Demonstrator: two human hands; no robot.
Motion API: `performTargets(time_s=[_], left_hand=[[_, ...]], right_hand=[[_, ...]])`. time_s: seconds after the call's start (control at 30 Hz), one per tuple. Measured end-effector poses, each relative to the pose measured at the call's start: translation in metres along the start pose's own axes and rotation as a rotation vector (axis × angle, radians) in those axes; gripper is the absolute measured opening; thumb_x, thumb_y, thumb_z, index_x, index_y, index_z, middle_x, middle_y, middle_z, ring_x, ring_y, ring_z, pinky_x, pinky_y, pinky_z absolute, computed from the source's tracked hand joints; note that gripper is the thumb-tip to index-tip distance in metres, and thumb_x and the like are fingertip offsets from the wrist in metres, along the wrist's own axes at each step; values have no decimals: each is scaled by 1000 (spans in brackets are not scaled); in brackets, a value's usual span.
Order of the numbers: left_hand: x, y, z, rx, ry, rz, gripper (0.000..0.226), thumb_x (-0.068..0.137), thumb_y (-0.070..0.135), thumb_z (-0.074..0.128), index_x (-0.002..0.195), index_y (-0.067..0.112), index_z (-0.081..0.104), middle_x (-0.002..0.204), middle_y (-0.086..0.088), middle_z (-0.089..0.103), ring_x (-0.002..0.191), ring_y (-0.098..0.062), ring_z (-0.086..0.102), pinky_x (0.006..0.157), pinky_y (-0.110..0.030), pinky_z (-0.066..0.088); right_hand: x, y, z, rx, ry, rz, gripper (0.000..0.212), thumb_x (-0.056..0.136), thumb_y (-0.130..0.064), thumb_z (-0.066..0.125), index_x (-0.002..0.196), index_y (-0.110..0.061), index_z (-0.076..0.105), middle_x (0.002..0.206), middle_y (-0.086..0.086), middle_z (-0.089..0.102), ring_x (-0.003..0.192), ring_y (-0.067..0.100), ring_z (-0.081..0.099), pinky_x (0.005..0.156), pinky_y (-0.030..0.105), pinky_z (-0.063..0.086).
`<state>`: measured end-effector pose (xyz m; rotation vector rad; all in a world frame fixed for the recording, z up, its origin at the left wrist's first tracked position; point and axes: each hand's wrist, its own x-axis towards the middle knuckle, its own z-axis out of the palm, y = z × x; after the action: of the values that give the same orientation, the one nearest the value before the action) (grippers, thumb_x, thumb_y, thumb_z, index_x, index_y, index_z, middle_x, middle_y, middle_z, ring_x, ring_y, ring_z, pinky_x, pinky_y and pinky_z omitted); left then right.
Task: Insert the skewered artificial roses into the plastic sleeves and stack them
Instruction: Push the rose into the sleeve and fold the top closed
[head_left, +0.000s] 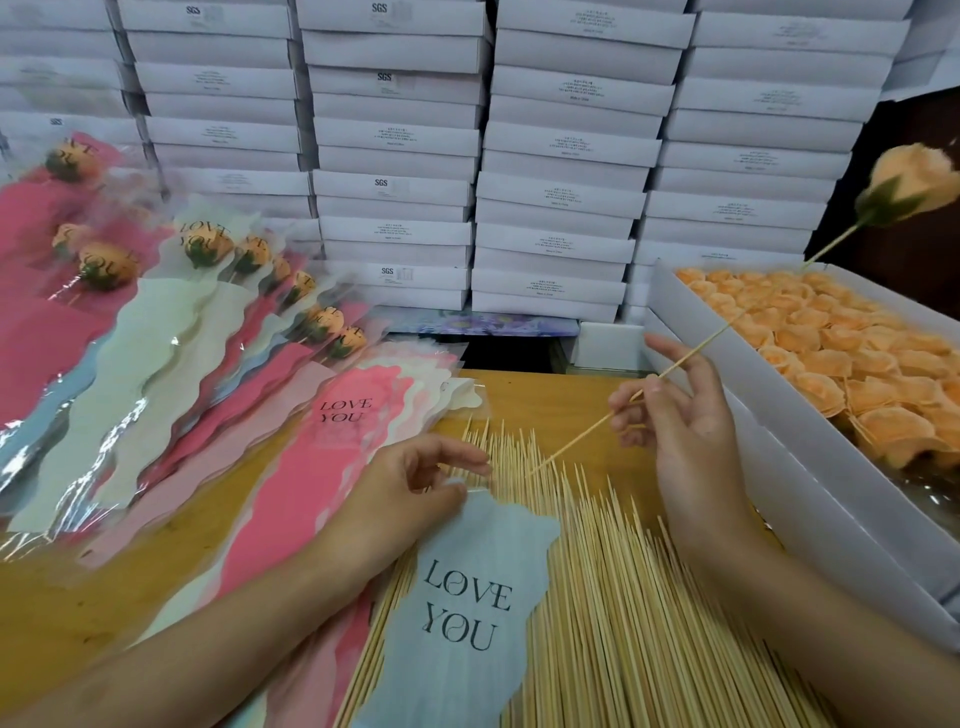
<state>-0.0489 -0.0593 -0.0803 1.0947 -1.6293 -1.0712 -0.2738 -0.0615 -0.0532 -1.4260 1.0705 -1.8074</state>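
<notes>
My right hand (675, 415) holds the skewered rose (906, 182) in the air above the desk (545, 395). Thumb and first finger pinch the stick (727, 325) in its lower part, and the other fingers are spread loose. The peach bloom is high at the far right, above the box of rose heads (779, 467). The bare tip points down and to the left, close to my left hand (415, 478).

The left hand is curled. Thumb and fingertips seem to pinch the clear upper edge of the blue sleeve (467, 597), which lies flat on the loose skewers (623, 597) at the near middle. I cannot tell if the mouth is already open.

I judge the rose very light but heavy at the top, so the stick may swing when it is held low. The stick is stiff, thin and sharp, and the petals look soft and easy to crush. So I would hold only the stick and never the bloom. The sleeve is thin, limp and probably slippery film. It is best to grip one layer at the mouth so the tip can slide in without piercing it.

The finished stack (156, 364) waits at the far left, beside the empty sleeves (343, 431).
</notes>
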Motion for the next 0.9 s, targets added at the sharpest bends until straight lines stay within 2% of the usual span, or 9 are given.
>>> performTargets(time_s=[0.1,0.17,0.27,0.37,0.43,0.5,0.6,0.77,0.9], left_hand=[[0,-2,-1,-42,20,11,20,88,-3,65,92,15,71,91,-5,75,76,-28,56,70,-39,46],[1,-3,-2,-82,34,12,9,83,8,74,86,17,72,79,-21,65,64,-29,45,60,-39,37],[2,-3,-2,-115,60,35,11,75,15,79,79,16,69,60,-14,51,51,-21,37,51,-26,34],[1,-2,-1,-156,61,47,14,69,17,78,78,11,69,66,-20,56,61,-28,46,61,-35,38],[2,-3,-1,-132,52,61,7,74,11,76,75,11,69,65,-14,62,59,-25,52,57,-29,41],[2,-4,-1,-108,33,76,8,79,5,73,75,10,68,61,-4,64,53,-14,57,51,-20,44],[1,-3,0,-93,14,92,6,81,5,72,77,8,68,64,-4,65,55,-10,58,52,-16,45],[-1,1,2,-86,5,116,8,80,12,73,79,6,68,69,-32,55,63,-28,47,62,-38,35],[-2,4,3,-106,-13,141,20,73,23,72,80,5,67,74,-25,64,67,-26,58,67,-37,45]], right_hand=[[-1,1,-1,-16,-7,-2,30,104,-6,38,124,-25,49,76,-6,69,64,7,63,58,19,51],[-1,1,-1,-11,-16,5,28,104,-7,38,122,-26,49,77,-7,69,65,8,64,58,19,52],[-2,1,0,9,-33,23,27,104,-7,36,120,-25,50,76,-6,69,65,8,64,58,20,53],[-2,1,1,32,-43,56,27,105,-7,35,118,-23,51,73,-6,69,62,9,64,57,21,53],[-2,2,2,67,-40,84,26,105,-6,34,116,-21,52,71,-5,69,60,9,63,56,21,53],[-1,3,2,102,-46,115,26,105,-6,33,114,-20,53,70,-3,69,59,10,63,55,21,53],[-2,4,2,142,-77,181,25,106,-9,33,112,-19,55,69,0,68,58,11,63,54,21,53],[-6,5,5,132,-136,273,25,106,-13,33,110,-18,57,69,2,70,56,11,64,54,22,54],[-11,4,10,68,-244,314,21,105,-13,36,115,-17,55,71,4,72,59,10,64,54,21,53]])
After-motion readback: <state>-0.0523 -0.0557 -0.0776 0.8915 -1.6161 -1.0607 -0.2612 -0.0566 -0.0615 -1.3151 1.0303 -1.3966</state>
